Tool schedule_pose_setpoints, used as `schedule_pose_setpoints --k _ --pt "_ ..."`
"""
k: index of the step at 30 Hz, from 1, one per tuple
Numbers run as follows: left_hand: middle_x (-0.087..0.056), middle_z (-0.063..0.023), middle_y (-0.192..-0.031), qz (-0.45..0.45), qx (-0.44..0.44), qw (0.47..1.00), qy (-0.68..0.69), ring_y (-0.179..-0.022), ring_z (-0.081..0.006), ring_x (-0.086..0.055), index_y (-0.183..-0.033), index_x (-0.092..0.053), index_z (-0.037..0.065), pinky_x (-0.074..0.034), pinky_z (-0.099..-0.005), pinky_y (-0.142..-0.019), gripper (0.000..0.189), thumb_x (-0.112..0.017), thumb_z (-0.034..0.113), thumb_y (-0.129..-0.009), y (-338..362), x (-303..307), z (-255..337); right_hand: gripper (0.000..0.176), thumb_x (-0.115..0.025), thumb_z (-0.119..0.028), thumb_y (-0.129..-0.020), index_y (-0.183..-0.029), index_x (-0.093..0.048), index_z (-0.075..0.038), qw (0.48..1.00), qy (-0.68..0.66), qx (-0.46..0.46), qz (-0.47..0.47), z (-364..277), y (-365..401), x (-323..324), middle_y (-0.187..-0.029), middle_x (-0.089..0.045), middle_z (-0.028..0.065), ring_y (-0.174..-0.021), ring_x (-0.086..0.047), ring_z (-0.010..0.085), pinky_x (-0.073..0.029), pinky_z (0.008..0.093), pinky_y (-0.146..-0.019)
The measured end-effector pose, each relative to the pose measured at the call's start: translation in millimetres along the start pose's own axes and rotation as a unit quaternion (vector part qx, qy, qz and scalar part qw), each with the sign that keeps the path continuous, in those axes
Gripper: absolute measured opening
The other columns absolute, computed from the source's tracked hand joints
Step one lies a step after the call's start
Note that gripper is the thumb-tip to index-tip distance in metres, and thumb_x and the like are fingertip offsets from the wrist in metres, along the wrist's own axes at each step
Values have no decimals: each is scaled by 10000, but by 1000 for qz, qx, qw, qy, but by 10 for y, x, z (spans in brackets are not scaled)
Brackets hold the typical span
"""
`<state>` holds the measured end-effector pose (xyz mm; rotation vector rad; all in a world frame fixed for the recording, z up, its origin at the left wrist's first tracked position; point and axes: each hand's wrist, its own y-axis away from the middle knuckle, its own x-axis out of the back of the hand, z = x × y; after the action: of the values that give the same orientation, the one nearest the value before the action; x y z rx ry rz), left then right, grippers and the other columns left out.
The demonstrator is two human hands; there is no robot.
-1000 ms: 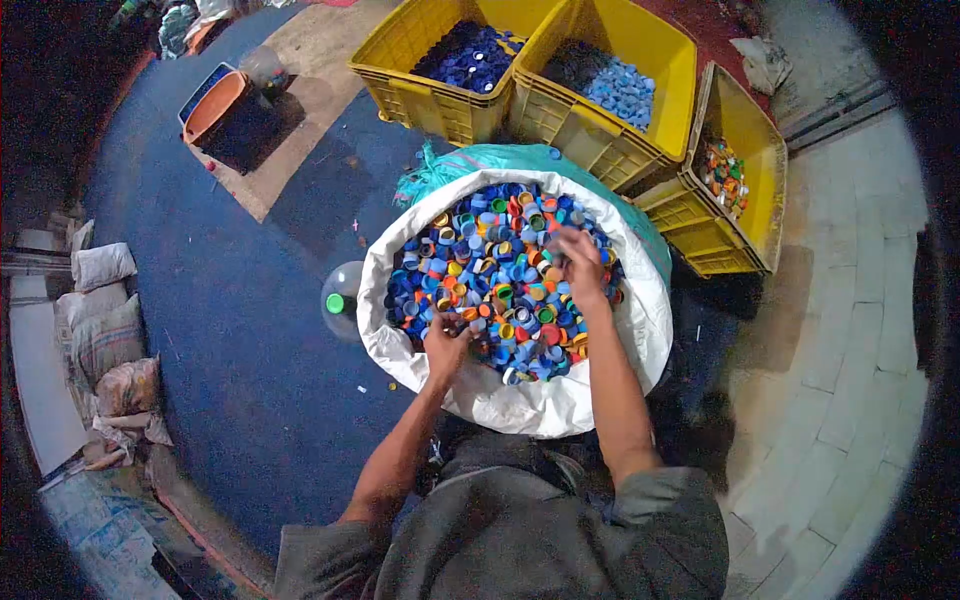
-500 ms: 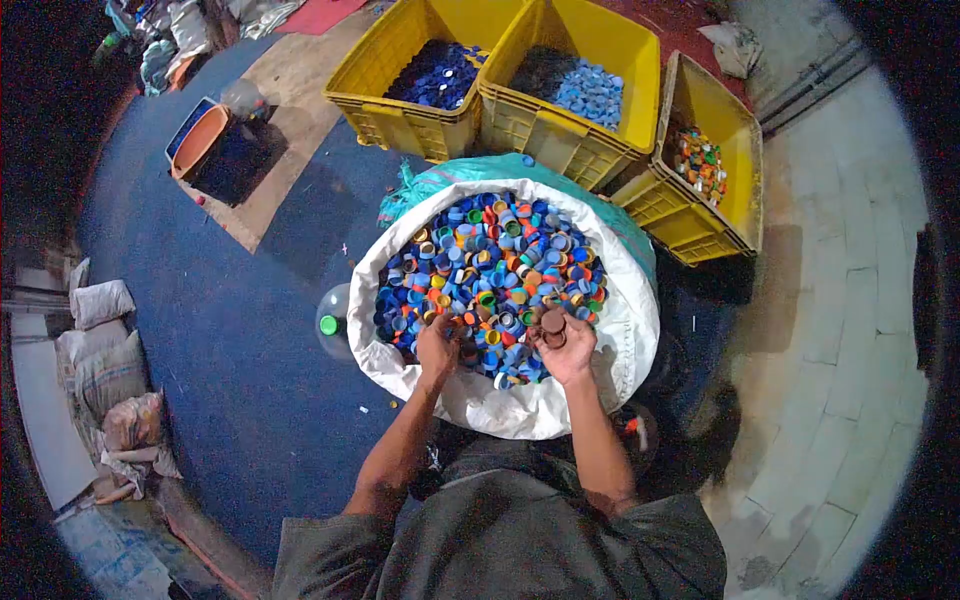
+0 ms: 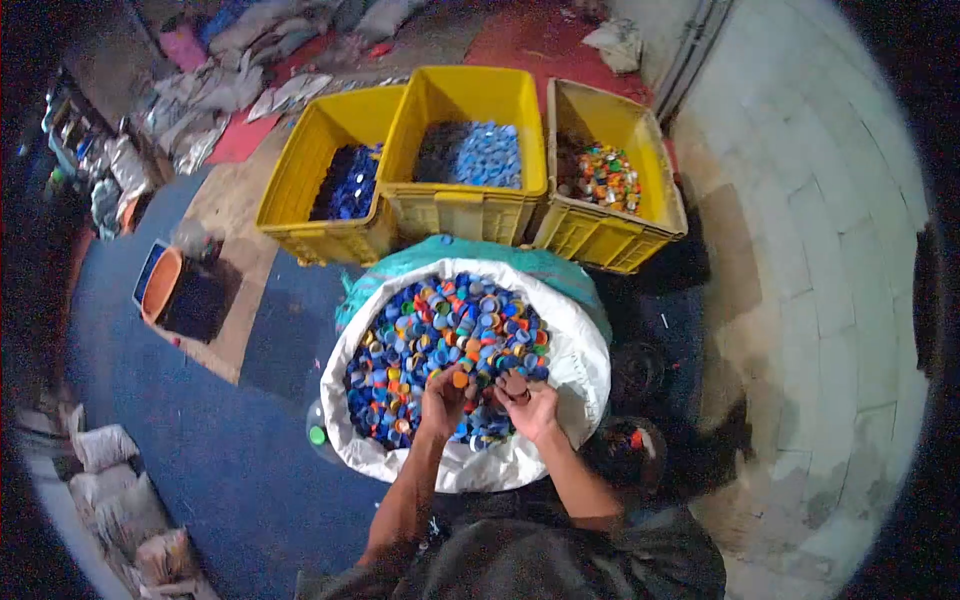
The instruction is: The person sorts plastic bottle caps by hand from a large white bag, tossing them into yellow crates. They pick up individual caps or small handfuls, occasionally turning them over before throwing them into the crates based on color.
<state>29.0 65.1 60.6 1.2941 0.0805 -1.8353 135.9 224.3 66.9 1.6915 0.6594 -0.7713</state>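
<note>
A white sack (image 3: 590, 375) filled with bottle caps (image 3: 440, 320) of many colours, mostly blue, stands open in front of me. Over the near part of the pile, my left hand (image 3: 442, 408) has its fingers curled, with an orange cap (image 3: 460, 380) at the fingertips. To its right, my right hand (image 3: 537, 412) is turned partly up and holds brown bottle caps (image 3: 516, 384). The exact number of caps in each hand is hard to make out. Both hands are close together but apart.
Behind the sack stand three yellow crates, holding dark blue caps (image 3: 348, 185), light blue caps (image 3: 490, 155) and orange and white caps (image 3: 610, 180). A teal sack (image 3: 585, 290) lies against them. An orange tub (image 3: 162, 285) is at left, a wall (image 3: 810, 250) at right.
My view has tilted up, so the crates and sack sit lower in the picture. My left hand has lifted from among the caps with an orange one. The right hand still holds brown caps.
</note>
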Motion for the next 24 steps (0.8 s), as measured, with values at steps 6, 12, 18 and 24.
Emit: schedule_pose_setpoints --k 6,12,18,24 --pt "-608 -97 -945 80 88 989 86 -868 -254 -588 -1105 -562 30 -486 -347 -751 339 -419 267 -910 -278 -522 -245 522 -526 -108 -649 -1145 -489 48 996 -55 58 42 -123 74 93 -1034 -580 160 -1017 -546 284 -401 435 -985" --pt "-598 -81 -905 79 125 988 48 -750 -196 -581 -898 -573 47 -503 -333 -699 164 -519 202 -888 -723 -1067 -375 416 -499 -202 -672 -1006 -520 45 983 -95 145 67 -504 -263 143 -973 -579 158 -947 -551 283 -418 387 -899" --pt "-583 -169 -976 -148 56 982 99 -838 -287 -531 -1077 -533 1 -445 -388 -799 470 -494 418 -863 -1583 -2794 8 325 -494 -223 -764 -997 -624 -36 923 -120 307 -199 -1764 -101 -1661 -1115 -597 182 -994 -586 284 -482 383 -899" --pt "-544 -156 -926 -226 71 968 79 -839 -270 -500 -1028 -527 -5 -411 -370 -794 608 -493 569 -830 -1759 -3387 731 318 -478 -219 -762 -977 -502 14 914 -119 375 -97 -2365 15 -2284 -1137 -517 233 -1094 -472 423 -328 528 -1030"
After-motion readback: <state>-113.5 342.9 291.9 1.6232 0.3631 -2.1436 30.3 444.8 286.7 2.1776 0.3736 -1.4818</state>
